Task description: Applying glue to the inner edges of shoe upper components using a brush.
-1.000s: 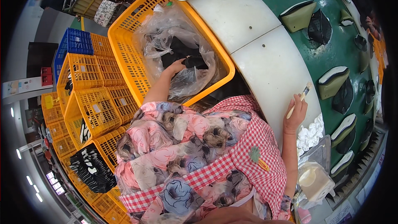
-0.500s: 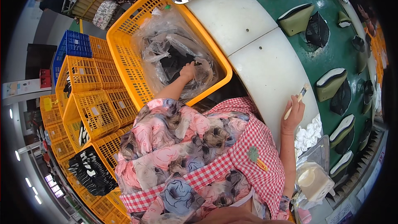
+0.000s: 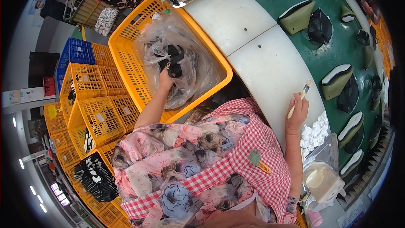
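Left hand [image 3: 165, 78] half-buried in clear bag [image 3: 177, 65], probably on black piece [image 3: 174, 60].

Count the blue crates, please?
1: a single blue crate sits at the far left, behind the stacked yellow crates. Others may be hidden behind that stack.

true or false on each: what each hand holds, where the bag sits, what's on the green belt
1. The left hand grips a black piece inside the clear plastic bag. True.
2. The bag lies in a blue crate. False: it lies in the yellow crate; the blue crate stands farther left.
3. The right hand holds a small brush. True.
4. The right hand rests inside the yellow crate. False: it is over the white table top.
5. The green belt carries shoe uppers. True.
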### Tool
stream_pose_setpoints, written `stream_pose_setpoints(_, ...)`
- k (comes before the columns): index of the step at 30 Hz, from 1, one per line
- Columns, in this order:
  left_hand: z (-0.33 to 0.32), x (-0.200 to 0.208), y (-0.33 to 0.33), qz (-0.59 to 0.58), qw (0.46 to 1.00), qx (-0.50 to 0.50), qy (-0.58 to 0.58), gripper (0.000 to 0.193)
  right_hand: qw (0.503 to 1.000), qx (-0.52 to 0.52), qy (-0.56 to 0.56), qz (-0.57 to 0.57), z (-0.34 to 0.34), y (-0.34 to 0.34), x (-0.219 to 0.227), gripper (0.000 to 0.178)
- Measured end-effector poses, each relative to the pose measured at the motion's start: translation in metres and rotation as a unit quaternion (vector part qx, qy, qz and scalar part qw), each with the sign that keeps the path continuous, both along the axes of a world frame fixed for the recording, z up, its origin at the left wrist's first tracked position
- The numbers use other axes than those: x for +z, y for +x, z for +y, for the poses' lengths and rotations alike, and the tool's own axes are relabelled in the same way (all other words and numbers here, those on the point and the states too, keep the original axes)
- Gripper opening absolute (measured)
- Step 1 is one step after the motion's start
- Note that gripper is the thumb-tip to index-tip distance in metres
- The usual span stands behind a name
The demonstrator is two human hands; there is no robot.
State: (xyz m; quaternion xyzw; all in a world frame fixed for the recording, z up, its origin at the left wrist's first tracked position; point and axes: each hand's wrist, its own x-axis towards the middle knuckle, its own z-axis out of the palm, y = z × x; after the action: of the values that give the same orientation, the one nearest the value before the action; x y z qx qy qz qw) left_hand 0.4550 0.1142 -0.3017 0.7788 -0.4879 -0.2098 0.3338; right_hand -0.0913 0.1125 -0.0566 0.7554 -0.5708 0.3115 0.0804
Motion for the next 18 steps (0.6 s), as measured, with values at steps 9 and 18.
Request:
stream_pose_setpoints(9, -0.005, 0.145, 0.023, -0.138, 0.975, 0.146, -0.091, 0.064, 1.000, 0.003, -0.004, 0.001, 0.001, -0.003, -0.001, 0.028)
stream_pose_setpoints(18, -0.012, 0.137, 0.143, -0.560, 0.809, 0.128, -0.127, 0.038, 1.000, 0.004, -0.002, -0.003, -0.003, -0.003, -0.002, 0.025)
